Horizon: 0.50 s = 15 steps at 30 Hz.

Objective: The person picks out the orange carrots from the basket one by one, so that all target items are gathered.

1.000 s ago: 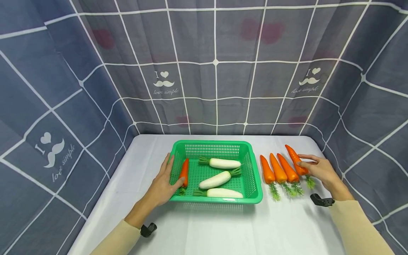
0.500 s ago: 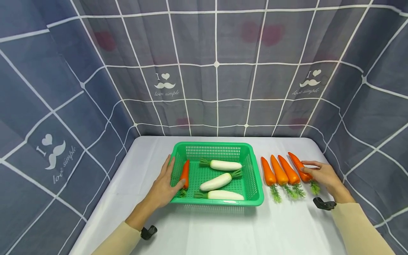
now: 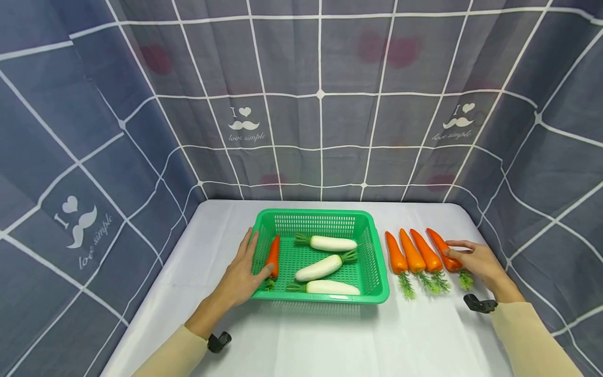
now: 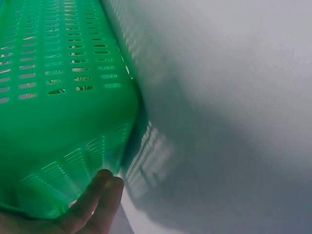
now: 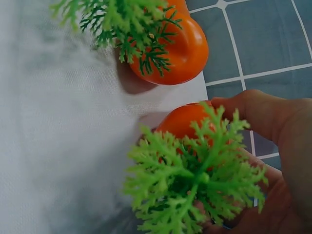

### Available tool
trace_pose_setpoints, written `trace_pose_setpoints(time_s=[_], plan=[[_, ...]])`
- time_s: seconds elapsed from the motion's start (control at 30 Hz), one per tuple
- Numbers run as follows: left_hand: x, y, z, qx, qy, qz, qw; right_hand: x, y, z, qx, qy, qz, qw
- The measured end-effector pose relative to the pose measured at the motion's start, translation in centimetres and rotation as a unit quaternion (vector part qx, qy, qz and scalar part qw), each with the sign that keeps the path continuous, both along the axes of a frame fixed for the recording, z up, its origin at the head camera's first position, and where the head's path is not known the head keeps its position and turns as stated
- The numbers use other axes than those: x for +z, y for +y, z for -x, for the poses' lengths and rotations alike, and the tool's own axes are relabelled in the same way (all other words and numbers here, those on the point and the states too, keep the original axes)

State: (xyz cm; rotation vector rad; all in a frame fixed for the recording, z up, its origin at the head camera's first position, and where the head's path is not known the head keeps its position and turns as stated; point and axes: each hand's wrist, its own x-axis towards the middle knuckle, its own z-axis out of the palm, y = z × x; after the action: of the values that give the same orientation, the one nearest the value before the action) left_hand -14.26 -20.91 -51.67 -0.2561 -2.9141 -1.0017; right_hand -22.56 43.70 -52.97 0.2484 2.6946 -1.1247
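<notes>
In the head view, my right hand point(image 3: 478, 262) holds the rightmost orange carrot point(image 3: 443, 248) between thumb and fingers, at its thick end. The right wrist view shows that carrot's leafy green top point(image 5: 195, 175) in front of the fingers. Three more carrots point(image 3: 412, 251) lie in a row to its left, tips pointing away. My left hand point(image 3: 238, 277) grips the left side of the green basket point(image 3: 325, 299), thumb over the rim and fingers along the outer wall. Inside the basket are one carrot point(image 3: 273, 256) and three white radishes point(image 3: 325, 267).
A white-covered table point(image 3: 320, 340) carries everything. Grey checked cloth point(image 3: 292, 120) hangs at the back and on both sides, close to the right-hand carrots. A narrow gap separates the basket from the carrot row.
The rightmost carrot has come down toward me and slightly right with my right hand, now lying beside the other carrots. My left hand stays on the basket.
</notes>
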Motion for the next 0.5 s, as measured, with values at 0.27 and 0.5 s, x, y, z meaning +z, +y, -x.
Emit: trace_pose_setpoints(time_s=[0.27, 0.5], plan=[[0.04, 0.01, -0.01, 0.002, -0.004, 0.000, 1.0000, -0.60, -0.37, -0.02, -0.007, 0.005, 0.002, 1.0000], [0.03, 0.04, -0.09, 0.005, -0.005, -0.002, 1.0000, -0.59, -0.91, 0.09, 0.006, 0.023, -0.009, 0.9997]])
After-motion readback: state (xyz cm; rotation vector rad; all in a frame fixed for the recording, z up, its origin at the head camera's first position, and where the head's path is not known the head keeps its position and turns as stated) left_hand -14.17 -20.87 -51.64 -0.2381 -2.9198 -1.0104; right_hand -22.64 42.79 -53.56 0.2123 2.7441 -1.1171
